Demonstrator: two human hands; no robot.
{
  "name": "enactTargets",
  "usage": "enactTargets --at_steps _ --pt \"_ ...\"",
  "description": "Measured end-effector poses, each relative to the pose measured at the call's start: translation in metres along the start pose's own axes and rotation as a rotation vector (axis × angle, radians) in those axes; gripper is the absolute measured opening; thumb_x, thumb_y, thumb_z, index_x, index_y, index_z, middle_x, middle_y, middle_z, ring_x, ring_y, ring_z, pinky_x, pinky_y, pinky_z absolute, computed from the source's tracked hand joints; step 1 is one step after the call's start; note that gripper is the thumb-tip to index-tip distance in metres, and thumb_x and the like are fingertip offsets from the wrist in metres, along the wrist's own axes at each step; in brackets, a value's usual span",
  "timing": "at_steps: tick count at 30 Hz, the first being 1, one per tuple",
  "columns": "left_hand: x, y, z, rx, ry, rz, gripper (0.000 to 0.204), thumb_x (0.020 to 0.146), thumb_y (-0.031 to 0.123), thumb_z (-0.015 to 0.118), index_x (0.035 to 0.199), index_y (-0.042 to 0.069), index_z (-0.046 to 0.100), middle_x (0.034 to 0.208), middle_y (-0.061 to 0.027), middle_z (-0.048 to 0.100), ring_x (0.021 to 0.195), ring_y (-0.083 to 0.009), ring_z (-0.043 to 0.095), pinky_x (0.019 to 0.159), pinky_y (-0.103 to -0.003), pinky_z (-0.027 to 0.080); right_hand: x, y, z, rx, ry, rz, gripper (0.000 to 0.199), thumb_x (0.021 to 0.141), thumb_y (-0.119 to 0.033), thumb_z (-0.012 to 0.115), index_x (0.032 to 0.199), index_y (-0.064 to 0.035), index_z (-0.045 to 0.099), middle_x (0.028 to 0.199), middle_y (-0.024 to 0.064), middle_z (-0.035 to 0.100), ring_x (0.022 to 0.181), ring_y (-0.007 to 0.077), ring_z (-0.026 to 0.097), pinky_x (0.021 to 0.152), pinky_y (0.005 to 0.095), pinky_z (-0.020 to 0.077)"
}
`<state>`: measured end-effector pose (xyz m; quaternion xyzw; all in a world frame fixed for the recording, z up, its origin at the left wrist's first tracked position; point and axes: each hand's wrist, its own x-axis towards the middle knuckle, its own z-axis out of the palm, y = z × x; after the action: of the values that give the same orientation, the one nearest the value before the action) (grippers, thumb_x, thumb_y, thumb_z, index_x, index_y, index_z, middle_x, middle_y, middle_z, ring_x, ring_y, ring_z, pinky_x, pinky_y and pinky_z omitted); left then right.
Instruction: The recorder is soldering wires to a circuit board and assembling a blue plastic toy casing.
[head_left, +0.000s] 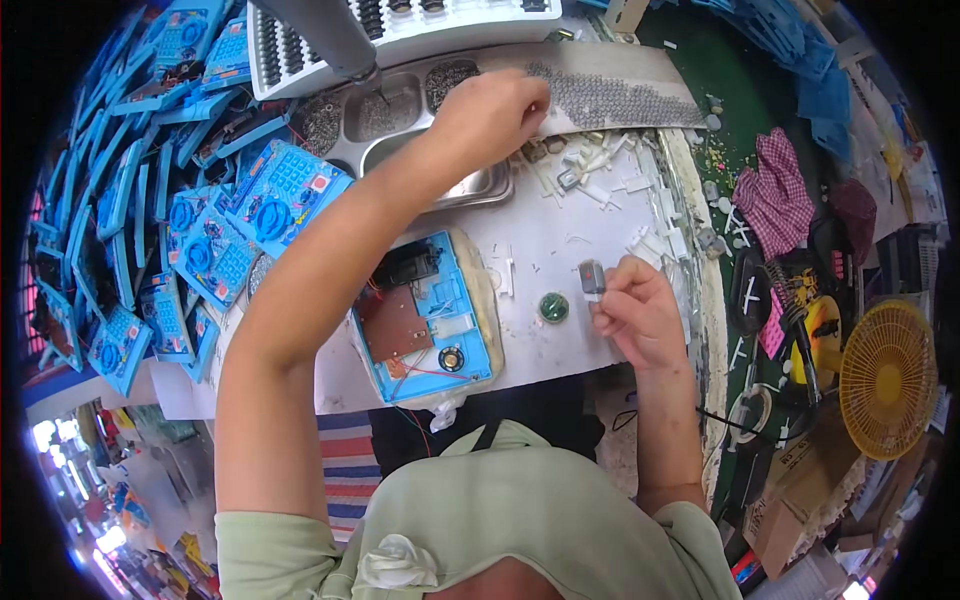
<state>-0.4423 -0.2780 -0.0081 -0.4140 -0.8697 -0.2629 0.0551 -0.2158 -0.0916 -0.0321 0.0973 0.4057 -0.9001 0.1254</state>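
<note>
My left hand (490, 115) reaches across to the far side of the table, its fingers curled together at the edge of a board (655, 65) covered with rows of tiny grey parts (600, 98). Whatever sits between those fingertips is too small or hidden to name. Closer in, my right hand (645, 315) pinches a small grey motor (592, 277) upright above the table. Just left of it is a small round tub of dark green stuff (553, 308). Below my left forearm lies an opened blue plastic housing (470, 330) with a brown circuit board (395, 325), wires and a round speaker (452, 359).
Blue toy panels (280, 200) pile up on the left. A metal compartment tray (345, 110) of small hardware stands under a grey pole-like tool (325, 35). Behind is a white foam tray (420, 45). White plastic bits (590, 180) litter the right; a yellow fan (888, 380) stands beyond.
</note>
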Motion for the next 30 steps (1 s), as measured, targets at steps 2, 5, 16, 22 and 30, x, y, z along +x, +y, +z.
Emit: enactTargets --at_steps 2,5,16,22,30 --pt "0.016 -0.007 0.007 0.129 0.074 0.076 0.016 0.083 0.019 0.07 0.094 0.008 0.071 0.089 -0.0114 0.067 0.084 -0.033 0.068 0.075 -0.043 0.054 -0.004 0.0 -0.007 0.008 0.045 0.025 0.017 0.086 0.008 0.07 0.086 -0.0028 0.057 0.076 0.0064 0.062 0.064 0.0145 0.064 0.056 0.0244 0.0506" --pt "0.03 -0.003 0.023 0.195 0.048 0.049 0.016 0.081 0.017 0.07 0.094 0.01 0.071 0.092 -0.0095 0.067 0.089 -0.0334 0.067 0.077 -0.044 0.054 -0.004 0.003 -0.015 0.034 0.024 0.01 0.016 0.086 0.006 0.071 0.087 -0.0027 0.058 0.075 0.0065 0.062 0.064 0.0147 0.064 0.056 0.0243 0.0507" --pt "0.035 -0.008 0.045 0.27 0.08 0.044 0.012 0.083 0.022 0.072 0.092 0.015 0.074 0.092 -0.006 0.07 0.086 -0.0293 0.069 0.079 -0.045 0.051 -0.01 0.0 -0.018 -0.019 0.055 -0.02 0.029 0.086 0.004 0.072 0.112 -0.0012 0.06 0.079 0.0055 0.061 0.064 0.0121 0.061 0.057 0.0223 0.0485" --pt "0.036 -0.012 0.045 0.099 0.159 -0.112 0.018 0.085 0.022 0.071 0.096 0.008 0.072 0.092 -0.0123 0.071 0.09 -0.0312 0.068 0.084 -0.05 0.047 -0.01 -0.002 -0.02 -0.071 0.036 -0.055 0.061 0.088 0.004 0.068 0.146 0.0003 0.049 0.084 0.0009 0.057 0.069 0.0084 0.056 0.061 0.0196 0.0456" --pt "-0.046 0.071 -0.044 -0.174 0.207 0.084 0.011 0.087 0.011 0.07 0.097 0.005 0.07 0.084 -0.0082 0.071 0.076 -0.0238 0.069 0.069 -0.036 0.053 -0.013 -0.001 -0.001 -1.033 0.006 -0.099 0.04 0.088 0.001 0.067 0.128 -0.0037 0.063 0.083 -0.0037 0.054 0.07 0.0045 0.048 0.065 0.0203 0.041"
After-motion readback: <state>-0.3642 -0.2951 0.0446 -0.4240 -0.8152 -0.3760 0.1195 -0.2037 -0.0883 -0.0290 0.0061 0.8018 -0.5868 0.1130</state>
